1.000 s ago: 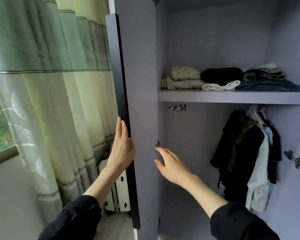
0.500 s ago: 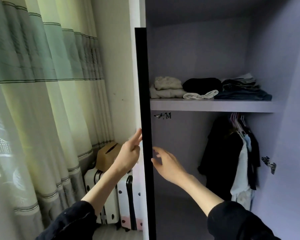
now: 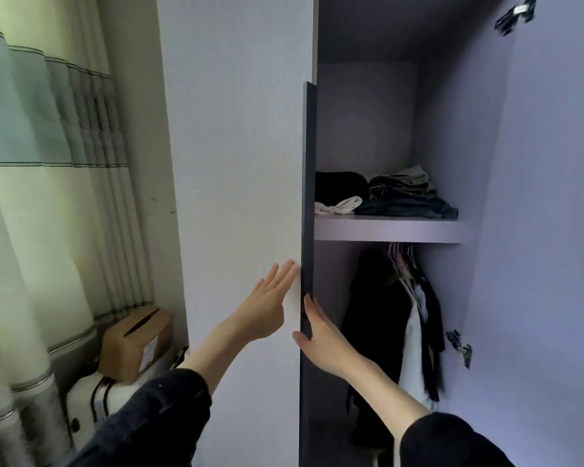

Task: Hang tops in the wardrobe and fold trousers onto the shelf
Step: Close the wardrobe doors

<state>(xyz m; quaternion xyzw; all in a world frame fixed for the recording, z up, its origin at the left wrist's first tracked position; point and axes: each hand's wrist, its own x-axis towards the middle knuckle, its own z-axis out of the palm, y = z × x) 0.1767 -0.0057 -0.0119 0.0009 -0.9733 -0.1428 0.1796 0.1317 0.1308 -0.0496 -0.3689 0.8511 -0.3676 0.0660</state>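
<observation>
2 hands at wardrobe door (image 3: 243, 197) | L hand (image 3: 267, 308) flat, fingers spread | R hand (image 3: 317, 335) grips edge | curtain (image 3: 48, 163) L

Left hand (image 3: 267, 305) flat; right hand (image 3: 321, 335) curled.

Folded trousers (image 3: 398, 197) stacked on shelf (image 3: 388, 230), dark tops (image 3: 395, 318) hanging beneath

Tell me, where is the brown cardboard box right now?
The brown cardboard box sits low on the left, atop a white suitcase, between the striped curtain and the white wardrobe door.
</observation>
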